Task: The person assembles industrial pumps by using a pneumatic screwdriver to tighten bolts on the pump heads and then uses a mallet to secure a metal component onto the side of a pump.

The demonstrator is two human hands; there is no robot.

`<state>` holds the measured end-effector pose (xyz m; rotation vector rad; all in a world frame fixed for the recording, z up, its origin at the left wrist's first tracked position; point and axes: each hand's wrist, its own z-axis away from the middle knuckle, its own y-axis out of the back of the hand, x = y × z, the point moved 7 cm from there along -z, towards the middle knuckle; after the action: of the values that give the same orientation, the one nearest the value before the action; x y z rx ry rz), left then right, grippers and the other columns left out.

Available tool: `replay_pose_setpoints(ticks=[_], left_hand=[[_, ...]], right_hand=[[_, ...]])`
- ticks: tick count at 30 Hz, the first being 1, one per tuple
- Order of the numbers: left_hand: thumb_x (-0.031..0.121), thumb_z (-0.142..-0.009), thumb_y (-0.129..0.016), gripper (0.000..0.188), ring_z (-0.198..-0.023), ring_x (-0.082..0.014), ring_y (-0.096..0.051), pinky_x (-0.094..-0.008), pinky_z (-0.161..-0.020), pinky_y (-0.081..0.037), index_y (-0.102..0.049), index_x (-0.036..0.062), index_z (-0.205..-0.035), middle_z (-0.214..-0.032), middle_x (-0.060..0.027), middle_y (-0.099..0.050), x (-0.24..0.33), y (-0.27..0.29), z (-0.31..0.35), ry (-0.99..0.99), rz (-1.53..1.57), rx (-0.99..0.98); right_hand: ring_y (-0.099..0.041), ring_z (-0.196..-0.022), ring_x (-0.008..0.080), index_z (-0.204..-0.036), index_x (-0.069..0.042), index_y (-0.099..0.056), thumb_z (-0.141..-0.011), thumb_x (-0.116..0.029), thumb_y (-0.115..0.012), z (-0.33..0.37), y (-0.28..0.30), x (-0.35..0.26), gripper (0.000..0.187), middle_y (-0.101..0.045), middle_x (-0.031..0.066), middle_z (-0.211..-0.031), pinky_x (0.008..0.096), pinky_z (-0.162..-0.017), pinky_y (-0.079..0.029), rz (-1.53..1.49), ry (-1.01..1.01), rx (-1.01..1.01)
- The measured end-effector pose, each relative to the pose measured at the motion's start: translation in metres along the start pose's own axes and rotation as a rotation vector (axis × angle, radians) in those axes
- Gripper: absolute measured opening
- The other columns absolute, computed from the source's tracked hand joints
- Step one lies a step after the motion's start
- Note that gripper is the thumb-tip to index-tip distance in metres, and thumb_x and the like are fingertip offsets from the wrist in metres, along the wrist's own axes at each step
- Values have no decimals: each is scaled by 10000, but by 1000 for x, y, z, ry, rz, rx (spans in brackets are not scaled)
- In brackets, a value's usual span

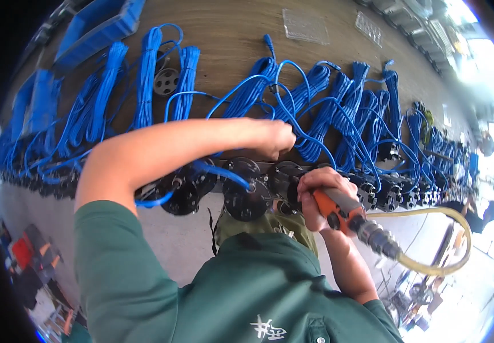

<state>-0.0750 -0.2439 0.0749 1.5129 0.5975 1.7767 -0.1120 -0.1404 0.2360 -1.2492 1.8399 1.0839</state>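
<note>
My right hand [320, 191] grips an orange and grey air tool [338, 208], with a metal coupling and a yellow hose [461, 251] trailing from its rear. The tool's front end is hidden behind my fingers, close to a black round housing [286, 177] at the bench edge. My left arm reaches across the bench. Its hand [277, 139] is closed with curled fingers, just beyond that housing, and whatever it holds is hidden. Left of it is another black round unit [246, 200] with a blue cable [224, 171] coming out of its middle.
Bundles of blue cable [147, 80] lie along the brown bench [230, 34], with more black units [392, 194] lined up at its near edge. Blue crates [95, 31] stand at the far left. Clear plastic trays [306, 27] lie at the back. Another person [478, 220] is at the right.
</note>
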Motion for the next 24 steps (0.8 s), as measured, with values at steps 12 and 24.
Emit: replay_pose_setpoints(ticks=[12, 24], left_hand=[[11, -939, -640, 51, -691, -104, -584, -248, -610, -452, -657, -15, -979, -795, -34, -656, 242, -23, 188, 598, 167, 2185], [191, -883, -688, 278, -1079, -343, -541, -442, -901, -445, -639, 51, -1118, -1118, -124, -610, 144, -209, 34, 1375, 104, 1593]], right_hand=[[-644, -648, 140, -969, 36, -639, -734, 5, -613, 14, 26, -51, 238, -657, 117, -857, 258, -609, -529, -667, -13, -291], [-631, -729, 122, -1035, -10, -602, -800, 76, -588, 43, -59, 15, 250, -661, 75, -863, 263, -652, -524, -465, -19, -577]])
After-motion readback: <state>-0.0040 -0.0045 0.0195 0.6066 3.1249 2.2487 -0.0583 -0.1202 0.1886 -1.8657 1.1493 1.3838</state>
